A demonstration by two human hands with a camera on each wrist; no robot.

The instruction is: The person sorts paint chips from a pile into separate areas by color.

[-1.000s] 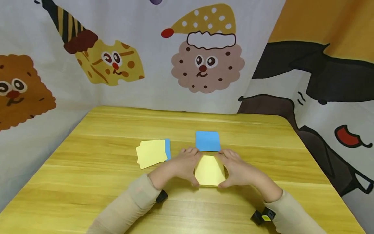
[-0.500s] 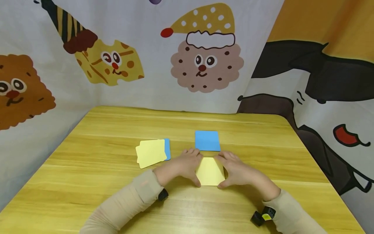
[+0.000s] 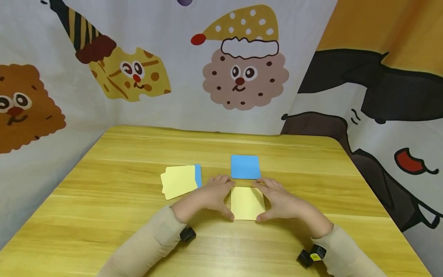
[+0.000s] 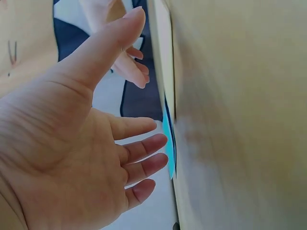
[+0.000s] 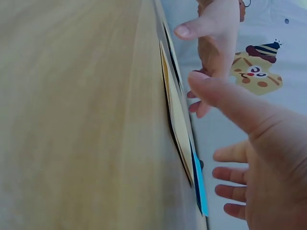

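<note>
A yellow card (image 3: 246, 204) lies on the wooden table between both hands, its right side partly shaded. My left hand (image 3: 216, 195) is at its left edge, thumb near the close corner and fingers spread beyond. Across from it, my right hand (image 3: 282, 200) stands at the right edge in a mirrored pose. In the left wrist view the left hand (image 4: 81, 143) shows relaxed, nearly straight fingers and an empty palm. The right wrist view has the right hand (image 5: 273, 158) likewise holding nothing. Whether the thumb tips touch the card cannot be told. Just beyond lies a blue card (image 3: 245, 167).
To the left, overlapping yellow cards (image 3: 179, 181) lie partly over a blue card (image 3: 198, 176). The wooden table (image 3: 121, 177) extends around them. Behind it hangs a white cloth (image 3: 180, 115) printed with cartoon biscuits and cheese.
My left hand has shifted slightly left, away from the yellow card. The yellow card looked raised with thick edges at first and now looks flat. The right hand has hardly moved.
</note>
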